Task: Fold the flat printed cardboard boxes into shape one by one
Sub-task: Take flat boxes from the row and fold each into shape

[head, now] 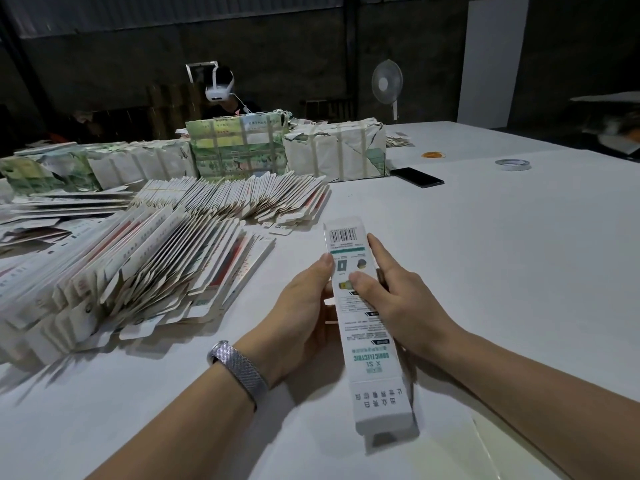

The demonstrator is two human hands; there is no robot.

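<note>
Two hands hold one long printed box (367,327) just above the white counter (519,258), its barcode end pointing away and its near end already squared into a tube. On the box's left, the left hand (304,306) wraps the edge, thumb on the printed face, fingers curled underneath. On its right, the right hand (398,296) pinches it, thumb on the face and forefinger laid straight along the right edge. Both end flaps look unfinished, though the far end is hard to read.

Squeezing too hard could crease the thin panels, and pushing a flap in crooked could tear its tab.

Left of the box, and beyond it, fanned rows of flat boxes (145,268) lean on each other; a careless pull could topple them. Farther behind stand wrapped bundles (239,147), with a phone (417,177) and tape roll (512,164) to the far right.
</note>
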